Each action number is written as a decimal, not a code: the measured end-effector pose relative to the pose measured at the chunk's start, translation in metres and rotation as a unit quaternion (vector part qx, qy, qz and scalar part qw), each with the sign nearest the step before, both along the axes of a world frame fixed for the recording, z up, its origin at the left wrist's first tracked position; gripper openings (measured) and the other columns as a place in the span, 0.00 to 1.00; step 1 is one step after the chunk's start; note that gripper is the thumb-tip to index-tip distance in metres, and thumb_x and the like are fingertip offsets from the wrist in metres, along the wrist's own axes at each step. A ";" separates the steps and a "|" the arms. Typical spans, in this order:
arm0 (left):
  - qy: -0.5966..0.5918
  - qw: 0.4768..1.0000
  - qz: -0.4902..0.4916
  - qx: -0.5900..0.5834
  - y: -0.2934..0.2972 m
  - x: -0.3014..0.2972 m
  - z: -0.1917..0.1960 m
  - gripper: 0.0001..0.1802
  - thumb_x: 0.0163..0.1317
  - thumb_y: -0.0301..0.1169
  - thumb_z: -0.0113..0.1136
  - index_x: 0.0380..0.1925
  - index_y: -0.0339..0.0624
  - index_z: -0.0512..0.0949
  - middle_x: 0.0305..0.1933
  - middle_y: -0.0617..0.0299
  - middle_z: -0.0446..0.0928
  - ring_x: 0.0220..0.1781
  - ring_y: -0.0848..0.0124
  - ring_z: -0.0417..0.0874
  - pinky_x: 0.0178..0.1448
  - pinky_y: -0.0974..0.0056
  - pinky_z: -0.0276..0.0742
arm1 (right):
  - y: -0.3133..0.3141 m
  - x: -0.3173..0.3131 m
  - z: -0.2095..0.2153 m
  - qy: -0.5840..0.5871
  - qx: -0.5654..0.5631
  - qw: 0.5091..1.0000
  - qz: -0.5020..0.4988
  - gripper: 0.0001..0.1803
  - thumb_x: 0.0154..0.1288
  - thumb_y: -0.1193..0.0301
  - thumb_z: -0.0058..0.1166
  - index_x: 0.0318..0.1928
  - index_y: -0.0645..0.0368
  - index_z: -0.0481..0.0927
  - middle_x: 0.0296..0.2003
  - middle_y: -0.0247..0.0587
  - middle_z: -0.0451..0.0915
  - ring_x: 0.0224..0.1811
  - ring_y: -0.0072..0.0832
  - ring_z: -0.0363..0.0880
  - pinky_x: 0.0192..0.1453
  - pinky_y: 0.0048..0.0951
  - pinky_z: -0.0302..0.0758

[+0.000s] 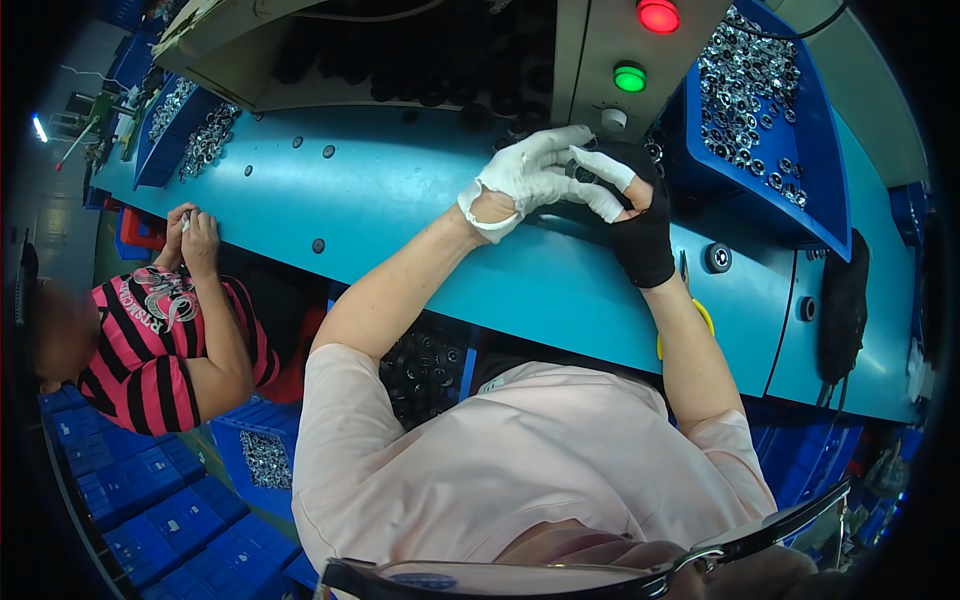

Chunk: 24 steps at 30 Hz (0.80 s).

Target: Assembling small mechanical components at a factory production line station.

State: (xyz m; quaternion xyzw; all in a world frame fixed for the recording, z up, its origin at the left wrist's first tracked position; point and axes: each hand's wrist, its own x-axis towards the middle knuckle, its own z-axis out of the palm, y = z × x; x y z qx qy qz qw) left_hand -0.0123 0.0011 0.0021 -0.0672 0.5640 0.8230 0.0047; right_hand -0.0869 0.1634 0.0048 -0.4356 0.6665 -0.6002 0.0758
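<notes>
A worker's gloved hands meet over a teal worktable (400, 180), a small dark round piece (580, 173) between them, its lower part and far side hidden by fingers. The left hand (540, 178), in white, reaches across with fingers bent and thumb extended; the right hand (640, 215), in black with white-covered fingers, curls toward it, most of its fingertips out of sight. Whether either hand pinches the piece cannot be told. Behind them, dark parts (410, 75) blur into shadow. The control panel (592, 50) carries two lamps, one red (658, 15) and cut by the upper edge, one green (629, 77), above one pale knob (613, 119). Two dark wheels (718, 257) lie to the right, near one pair of yellow-handled scissors (703, 315) half covered by the right forearm. One blue bin (780, 218) there holds shiny metal parts (745, 95) too many to count. At left sits one co-worker in a striped shirt (150, 350), both hands (195, 240) close together, their contents too small to make out.
</notes>
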 end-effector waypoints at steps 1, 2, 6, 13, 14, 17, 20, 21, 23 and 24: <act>0.000 1.000 0.000 -0.001 0.000 0.001 0.002 0.37 0.55 0.21 0.62 0.65 0.31 0.59 0.56 0.50 0.72 0.57 0.62 0.74 0.58 0.63 0.73 | -0.001 0.001 0.000 0.000 -0.001 1.000 0.000 0.20 0.55 0.78 0.63 0.50 0.59 0.80 0.44 0.46 0.83 0.47 0.28 0.82 0.51 0.28 0.76; 0.013 1.000 0.006 -0.014 0.001 0.004 0.003 0.35 0.55 0.21 0.62 0.64 0.30 0.61 0.56 0.49 0.72 0.57 0.62 0.74 0.58 0.63 0.74 | -0.003 0.002 -0.002 0.013 0.004 1.000 0.003 0.20 0.55 0.80 0.62 0.50 0.59 0.80 0.43 0.45 0.83 0.45 0.28 0.82 0.49 0.27 0.76; 0.068 0.996 0.034 -0.040 0.003 0.003 -0.003 0.32 0.57 0.25 0.65 0.61 0.30 0.65 0.51 0.51 0.75 0.50 0.66 0.78 0.56 0.65 0.74 | -0.005 0.011 0.000 0.013 0.010 0.999 -0.042 0.27 0.52 0.81 0.61 0.56 0.59 0.76 0.41 0.43 0.82 0.40 0.30 0.81 0.47 0.27 0.75; 0.121 0.945 0.079 -0.293 0.008 0.008 -0.002 0.28 0.53 0.19 0.65 0.56 0.29 0.70 0.52 0.48 0.75 0.50 0.66 0.79 0.52 0.65 0.78 | -0.002 0.007 -0.010 0.116 0.041 0.988 -0.094 0.23 0.49 0.78 0.59 0.50 0.63 0.75 0.36 0.50 0.80 0.37 0.42 0.81 0.41 0.34 0.76; 0.119 0.946 0.079 -0.292 0.008 0.008 -0.003 0.28 0.53 0.19 0.65 0.56 0.29 0.70 0.52 0.48 0.75 0.50 0.66 0.79 0.52 0.65 0.78 | -0.002 0.008 -0.006 0.090 0.052 0.991 -0.084 0.21 0.49 0.78 0.59 0.47 0.63 0.75 0.35 0.50 0.80 0.36 0.42 0.81 0.41 0.34 0.76; 0.052 0.988 0.052 -0.138 0.009 0.010 -0.004 0.22 0.53 0.19 0.65 0.49 0.27 0.72 0.46 0.48 0.78 0.46 0.65 0.82 0.51 0.64 0.79 | 0.000 0.010 -0.002 0.056 0.066 0.994 -0.064 0.17 0.49 0.79 0.58 0.43 0.64 0.75 0.32 0.49 0.81 0.34 0.42 0.81 0.39 0.34 0.76; 0.083 0.980 0.064 -0.171 0.013 0.012 -0.007 0.17 0.54 0.19 0.65 0.43 0.26 0.73 0.40 0.49 0.80 0.44 0.65 0.83 0.50 0.64 0.80 | 0.001 0.010 -0.005 0.077 0.079 0.992 -0.061 0.15 0.49 0.79 0.58 0.40 0.64 0.74 0.30 0.48 0.80 0.32 0.41 0.81 0.37 0.34 0.76; 0.090 0.970 0.072 -0.214 0.013 0.013 -0.009 0.16 0.54 0.19 0.65 0.41 0.26 0.73 0.40 0.49 0.80 0.44 0.65 0.83 0.49 0.64 0.80 | 0.002 0.010 -0.005 0.108 0.086 0.988 -0.066 0.14 0.50 0.79 0.58 0.39 0.64 0.74 0.28 0.48 0.80 0.31 0.40 0.81 0.37 0.33 0.76; 0.094 0.959 0.081 -0.256 0.014 0.014 -0.015 0.14 0.54 0.19 0.65 0.40 0.26 0.72 0.41 0.48 0.80 0.44 0.65 0.83 0.49 0.64 0.80 | 0.003 0.009 -0.009 0.094 0.091 0.989 -0.064 0.14 0.51 0.78 0.58 0.40 0.64 0.74 0.29 0.48 0.80 0.32 0.39 0.81 0.37 0.33 0.76; 0.058 0.971 0.079 -0.219 0.015 0.010 -0.015 0.15 0.56 0.20 0.64 0.41 0.26 0.73 0.41 0.48 0.80 0.44 0.65 0.83 0.49 0.64 0.80 | 0.002 0.007 -0.010 0.084 0.094 0.990 -0.064 0.14 0.52 0.77 0.58 0.41 0.64 0.74 0.30 0.48 0.80 0.33 0.38 0.82 0.38 0.32 0.76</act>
